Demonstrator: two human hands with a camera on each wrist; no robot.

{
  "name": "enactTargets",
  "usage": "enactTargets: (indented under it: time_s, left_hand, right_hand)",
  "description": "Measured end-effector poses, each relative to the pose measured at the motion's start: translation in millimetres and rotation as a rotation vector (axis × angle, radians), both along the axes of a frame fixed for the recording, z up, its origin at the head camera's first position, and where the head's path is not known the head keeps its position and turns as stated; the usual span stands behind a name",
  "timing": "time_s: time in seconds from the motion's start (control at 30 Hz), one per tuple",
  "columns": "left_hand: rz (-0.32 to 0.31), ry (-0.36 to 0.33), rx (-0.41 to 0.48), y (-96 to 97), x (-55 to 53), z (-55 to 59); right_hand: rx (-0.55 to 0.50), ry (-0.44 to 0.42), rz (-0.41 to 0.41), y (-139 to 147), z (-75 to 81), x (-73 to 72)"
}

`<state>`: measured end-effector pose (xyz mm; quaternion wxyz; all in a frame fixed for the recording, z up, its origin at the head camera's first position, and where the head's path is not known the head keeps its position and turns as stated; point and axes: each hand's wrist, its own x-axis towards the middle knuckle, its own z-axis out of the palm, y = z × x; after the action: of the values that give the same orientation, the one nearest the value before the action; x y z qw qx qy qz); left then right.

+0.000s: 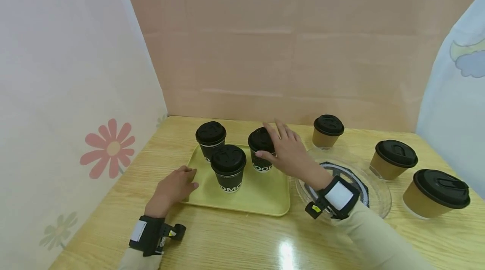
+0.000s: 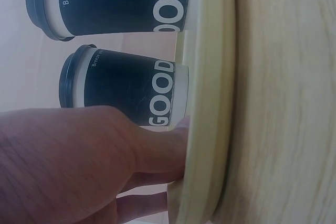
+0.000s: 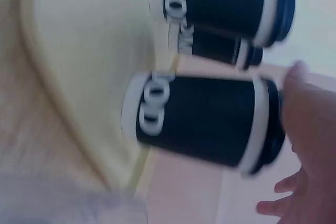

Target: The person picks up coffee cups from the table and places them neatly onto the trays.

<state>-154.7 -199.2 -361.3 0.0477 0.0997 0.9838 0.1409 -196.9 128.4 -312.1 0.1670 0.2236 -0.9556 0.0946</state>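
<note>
Three black paper coffee cups with black lids stand upright on a yellow tray [image 1: 261, 200]: one at the back left [image 1: 210, 135], one in front [image 1: 228, 164], one at the right [image 1: 259, 141]. My left hand [image 1: 172, 190] grips the tray's left rim, its thumb on the inner side in the left wrist view; some fingers are hidden. Beside the right-hand cup is my right hand [image 1: 289, 154], fingers spread. In the right wrist view the thumb is near the lid of that black cup [image 3: 202, 119], and no fingers wrap round it.
Right of the tray lies a clear round dish [image 1: 380, 198] with a dark-and-white patterned piece, partly under my right forearm. Beyond it stand three brown cups with black lids: back [image 1: 326, 133], middle [image 1: 392, 160], front right [image 1: 433, 194]. A pale wall [image 1: 75, 72] borders the left.
</note>
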Motion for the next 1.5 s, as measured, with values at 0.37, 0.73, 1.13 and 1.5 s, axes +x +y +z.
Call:
enactTargets:
  time_s: [0.37, 0.73, 1.13, 1.5]
  left_hand:
    - [-0.011, 0.014, -0.017, 7.3, -2.7, 0.3]
    - [-0.008, 0.007, -0.009, 10.2, -3.9, -1.1]
    - [-0.005, -0.004, -0.004, 11.2, -6.3, 0.4]
    - [-0.033, -0.021, 0.002, 8.7, -6.8, -0.7]
  right_hand:
    - [-0.086, 0.088, -0.155, 91.7, 14.6, -31.2]
    - [-0.078, -0.153, -0.262, 136.5, 7.0, -56.2]
    - [0.013, -0.129, -0.215, 151.4, -3.0, -65.7]
    - [-0.005, -0.028, -0.143, 151.8, -11.9, -73.4]
